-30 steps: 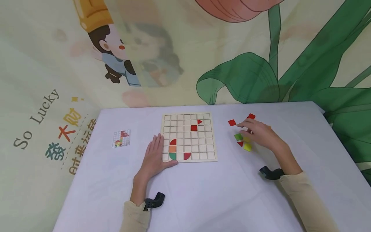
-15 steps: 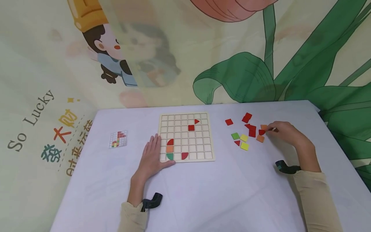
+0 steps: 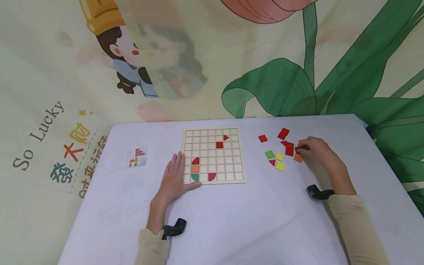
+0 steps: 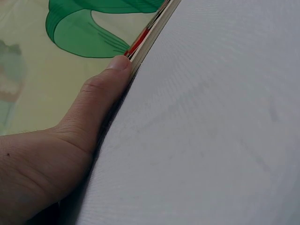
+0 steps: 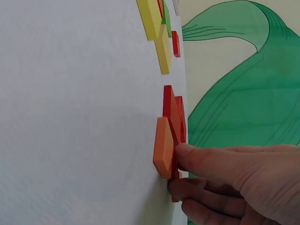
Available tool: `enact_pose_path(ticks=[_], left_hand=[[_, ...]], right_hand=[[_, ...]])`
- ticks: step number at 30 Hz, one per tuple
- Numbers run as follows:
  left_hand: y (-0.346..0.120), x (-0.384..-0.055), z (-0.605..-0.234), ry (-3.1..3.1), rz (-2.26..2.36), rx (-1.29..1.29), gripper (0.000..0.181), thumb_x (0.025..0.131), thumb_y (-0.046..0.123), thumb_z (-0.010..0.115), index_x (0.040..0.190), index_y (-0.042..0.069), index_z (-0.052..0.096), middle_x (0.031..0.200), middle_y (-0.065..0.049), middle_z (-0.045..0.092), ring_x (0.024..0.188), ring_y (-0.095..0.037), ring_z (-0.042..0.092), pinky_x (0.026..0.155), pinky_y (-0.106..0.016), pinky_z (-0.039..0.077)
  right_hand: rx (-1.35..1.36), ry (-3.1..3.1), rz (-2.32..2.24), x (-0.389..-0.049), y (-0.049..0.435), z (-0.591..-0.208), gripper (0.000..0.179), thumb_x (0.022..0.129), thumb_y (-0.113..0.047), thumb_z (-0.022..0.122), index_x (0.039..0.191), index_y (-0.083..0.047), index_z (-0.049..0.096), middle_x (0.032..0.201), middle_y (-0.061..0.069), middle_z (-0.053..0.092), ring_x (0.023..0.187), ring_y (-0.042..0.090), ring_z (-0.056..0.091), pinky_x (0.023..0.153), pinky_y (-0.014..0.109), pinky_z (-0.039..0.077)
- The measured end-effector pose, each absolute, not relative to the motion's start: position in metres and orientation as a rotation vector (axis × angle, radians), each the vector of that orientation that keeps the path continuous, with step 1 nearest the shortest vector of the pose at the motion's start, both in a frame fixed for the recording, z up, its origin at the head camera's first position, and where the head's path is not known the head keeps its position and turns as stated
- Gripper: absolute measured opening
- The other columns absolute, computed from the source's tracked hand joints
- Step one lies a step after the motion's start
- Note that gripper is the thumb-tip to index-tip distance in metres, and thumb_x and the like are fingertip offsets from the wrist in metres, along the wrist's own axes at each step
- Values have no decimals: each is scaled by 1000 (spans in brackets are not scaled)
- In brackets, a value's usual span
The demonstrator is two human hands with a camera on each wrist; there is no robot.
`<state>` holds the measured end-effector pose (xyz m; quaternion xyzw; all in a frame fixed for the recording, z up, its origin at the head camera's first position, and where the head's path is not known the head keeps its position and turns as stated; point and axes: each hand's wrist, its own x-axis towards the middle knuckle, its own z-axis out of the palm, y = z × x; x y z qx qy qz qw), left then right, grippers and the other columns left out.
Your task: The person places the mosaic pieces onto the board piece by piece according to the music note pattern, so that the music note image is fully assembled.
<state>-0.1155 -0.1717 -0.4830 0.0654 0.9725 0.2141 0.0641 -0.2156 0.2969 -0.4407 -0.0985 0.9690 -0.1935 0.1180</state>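
My left hand (image 3: pixel 173 180) lies with straight fingers along the left edge of the gridded wooden board (image 3: pixel 235 167); its thumb (image 4: pixel 101 89) touches the front edge. On the board sit a red square (image 3: pixel 219 145), a red triangle (image 3: pixel 226 137), an orange square (image 3: pixel 195 169), a green quarter-circle (image 3: pixel 194 177) and two red quarter-circles (image 3: pixel 212 177). At the right side of the loose pieces, my right hand (image 3: pixel 316 150) pinches a small red tile (image 5: pixel 175 166) between thumb and fingers, its shape mostly hidden. An orange square tile (image 5: pixel 163 147) is right beside the fingertips.
Left of the board lies a small pattern card (image 3: pixel 136 158). Loose tiles right of the board include red squares (image 3: pixel 262 138), a green square (image 3: pixel 269 154), yellow squares (image 3: pixel 280 166) and a red triangle (image 3: pixel 272 162). A printed cloth (image 3: pixel 271 88) hangs behind the table.
My right hand has moved right from above the green and yellow tiles to the orange ones, then slightly left, pinching the red tile. The left hand stays on the board.
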Motion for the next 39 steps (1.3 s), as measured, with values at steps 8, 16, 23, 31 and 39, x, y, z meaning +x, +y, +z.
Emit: enact_pose_path(ticks=[8,16,23,31,39], left_hand=[[-172,-115,-483,2942,636,207,119,76,61,72,155,1,7,165,-16,4,153,-34,0,124,-52,8],[-170,-115,-484,2944,639,209,118,76,60,72,155,1,7,165,-15,4,153,-33,0,124,-51,8],[-170,-114,-481,2954,637,211,118,76,58,73,155,0,8,164,-16,5,153,-34,1,124,-52,9],[-171,-113,-480,2935,642,192,120,76,60,73,155,0,6,165,-16,4,153,-33,-1,124,-52,7],[-172,-116,-483,2939,641,208,119,76,61,71,155,1,6,165,-15,4,153,-33,-1,124,-51,8]], right_hand=[[-311,2882,-542,-215,292,-442,17,86,-8,71,96,5,68,89,20,67,83,30,60,75,44,58],[-205,2875,-467,-212,290,-439,28,84,-10,72,107,5,65,101,27,65,93,40,59,71,47,57],[-202,2909,-491,-212,286,-442,26,85,-8,71,106,6,64,99,26,64,89,37,58,71,45,57],[-190,2925,-561,-216,285,-449,33,82,-9,71,111,6,63,101,27,61,91,37,56,68,41,58],[-361,2989,-827,-204,261,-425,30,83,-8,70,111,2,67,108,24,58,96,39,56,74,50,58]])
